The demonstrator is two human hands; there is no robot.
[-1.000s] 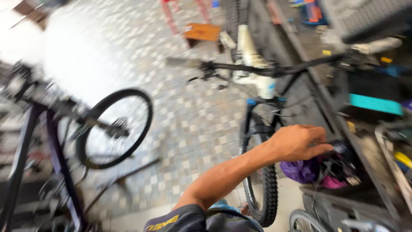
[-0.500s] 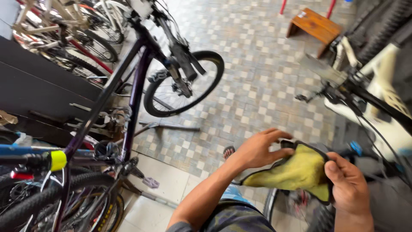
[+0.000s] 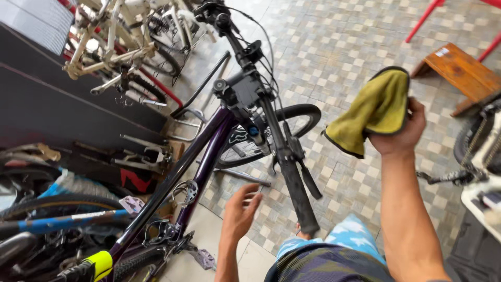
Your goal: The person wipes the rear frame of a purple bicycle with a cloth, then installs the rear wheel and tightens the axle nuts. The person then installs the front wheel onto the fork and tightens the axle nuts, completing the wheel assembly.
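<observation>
Cloth: your right hand clamps the yellow-green rag from behind, raised so it hangs free. Your left hand is spread and empty, just below the purple bicycle frame, beside the handlebar grip.

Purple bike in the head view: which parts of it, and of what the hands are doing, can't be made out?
- Purple bike: rear wheel and saddle cut off by the bottom-left edge.
- Front wheel: partly hidden behind the handlebar and frame.
- Yellow cloth: folded in the right hand, so its inner side is hidden.
- Left hand: open, near the handlebar grip; contact unclear.
</observation>
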